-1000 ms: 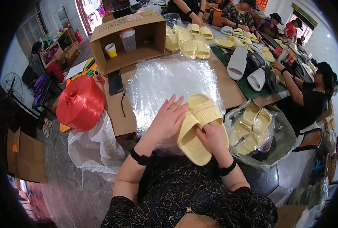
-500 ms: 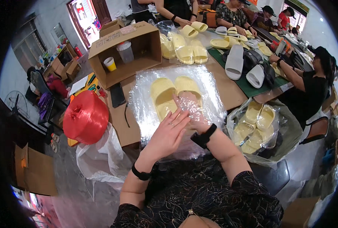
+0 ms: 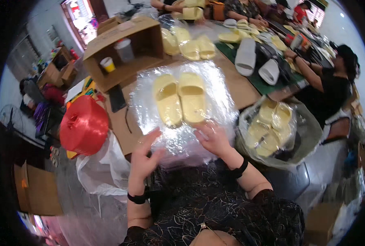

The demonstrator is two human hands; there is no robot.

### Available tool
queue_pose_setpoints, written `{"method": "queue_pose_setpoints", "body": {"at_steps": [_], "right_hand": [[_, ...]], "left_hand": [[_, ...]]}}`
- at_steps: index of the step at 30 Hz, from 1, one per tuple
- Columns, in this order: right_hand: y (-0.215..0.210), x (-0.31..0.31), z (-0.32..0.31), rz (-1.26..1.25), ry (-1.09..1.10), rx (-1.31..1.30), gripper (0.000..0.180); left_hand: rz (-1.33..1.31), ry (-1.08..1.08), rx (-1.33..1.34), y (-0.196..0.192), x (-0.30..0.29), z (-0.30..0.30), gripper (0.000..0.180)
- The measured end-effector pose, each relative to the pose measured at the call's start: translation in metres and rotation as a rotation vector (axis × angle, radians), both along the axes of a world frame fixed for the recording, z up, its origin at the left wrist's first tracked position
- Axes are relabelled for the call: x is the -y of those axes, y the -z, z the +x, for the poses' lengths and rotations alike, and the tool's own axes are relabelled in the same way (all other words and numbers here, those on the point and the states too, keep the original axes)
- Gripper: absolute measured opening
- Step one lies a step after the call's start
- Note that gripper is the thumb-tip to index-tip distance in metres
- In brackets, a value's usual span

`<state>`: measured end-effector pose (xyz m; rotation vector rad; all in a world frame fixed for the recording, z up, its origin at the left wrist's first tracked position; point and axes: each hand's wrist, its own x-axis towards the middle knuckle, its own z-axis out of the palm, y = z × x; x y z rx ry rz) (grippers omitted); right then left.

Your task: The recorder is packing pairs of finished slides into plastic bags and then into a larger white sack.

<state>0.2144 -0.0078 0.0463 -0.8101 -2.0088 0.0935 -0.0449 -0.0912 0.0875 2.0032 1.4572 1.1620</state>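
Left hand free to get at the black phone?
Likely yes: the left hand looks empty, and nothing tall stands between it and the black phone on the brown table.

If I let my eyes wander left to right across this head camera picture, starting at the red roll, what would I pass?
Red roll → black phone → pair of pale yellow slippers → large grey slipper → smaller whitish slipper → person in black.
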Motion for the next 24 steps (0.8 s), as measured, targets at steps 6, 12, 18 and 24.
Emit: {"method": "queue_pose_setpoints", "body": {"at_steps": [6,12,18,24], "right_hand": [[0.019,0.003,0.070,-0.465,0.148,-0.498,0.010],[0.007,-0.027,0.077,-0.877,0.176,-0.812,0.039],[0.004,-0.049,0.070,-1.188,0.055,-0.508,0.038],[-0.017,-0.073,0.077,-1.329,0.101,-0.393,0.035]], "left_hand": [[-0.505,-0.304,0.501,0.040,-0.015,-0.035,0.050],[-0.621,-0.206,0.452,0.043,-0.030,-0.012,0.047],[-0.561,-0.236,0.461,0.044,-0.038,0.000,0.028],[-0.582,-0.229,0.496,0.037,-0.034,-0.007,0.022]]}}
